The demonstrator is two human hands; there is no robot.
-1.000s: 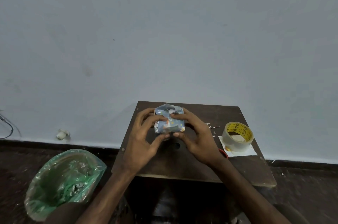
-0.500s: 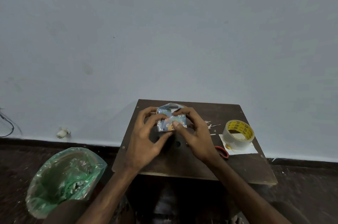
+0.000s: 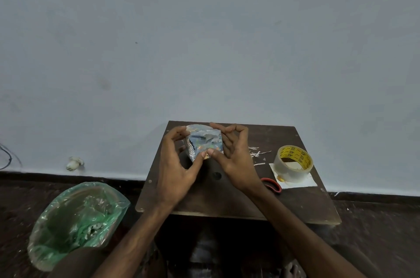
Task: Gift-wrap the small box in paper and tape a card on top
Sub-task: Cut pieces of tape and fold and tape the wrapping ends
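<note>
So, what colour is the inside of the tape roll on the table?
Yellow with dark printed marks, on the inner core of the tape roll; the head view shows it best.

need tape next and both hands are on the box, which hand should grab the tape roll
Right, probably. The tape roll sits at the right of the table, nearer the right hand; the left hand grips the wrapped box and could hold it alone.

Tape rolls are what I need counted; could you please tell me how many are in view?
1. The tape roll stands on a white sheet at the table's right side, right of the wrapped box. Hidden parts of the table could conceal another.
</note>
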